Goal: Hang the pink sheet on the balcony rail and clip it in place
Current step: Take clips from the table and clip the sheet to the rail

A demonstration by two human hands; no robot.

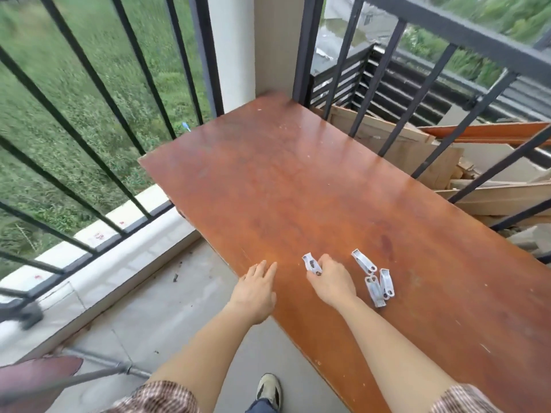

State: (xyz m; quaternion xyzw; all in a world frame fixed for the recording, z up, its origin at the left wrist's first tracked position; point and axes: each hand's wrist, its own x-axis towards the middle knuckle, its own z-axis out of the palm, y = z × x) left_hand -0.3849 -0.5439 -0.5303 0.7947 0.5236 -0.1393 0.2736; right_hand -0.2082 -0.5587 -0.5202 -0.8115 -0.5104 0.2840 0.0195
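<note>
Right hand (331,283) is closed on one white clip (311,265) at the near edge of the tabletop (283,180), the clip standing out past the curled fingers; whether it is pinched at the handle end or the jaw end cannot be told. Left hand (256,289) lies flat and spread at the tabletop edge, holding nothing. Spare clips (375,281), about four, lie in a loose cluster just beside the right hand, some overlapping. The pink sheet is not clearly in view: a pinkish-maroon patch (38,371) shows at the lower left corner, low by the floor, but it cannot be confirmed as the sheet. The rail (465,34) runs along the top right, and its visible stretch is bare. Judgement: the step in hand is gathering clips, and the hanging itself appears not yet done. Recommendations: take the clip by its handle end so it can be squeezed open one-handed at the rail; lift overlapping clips singly so none is flicked off the near edge; carry enough for several points along the sheet; keep the left hand free to steady the fabric; drape the sheet evenly over the rail before clipping.
</note>
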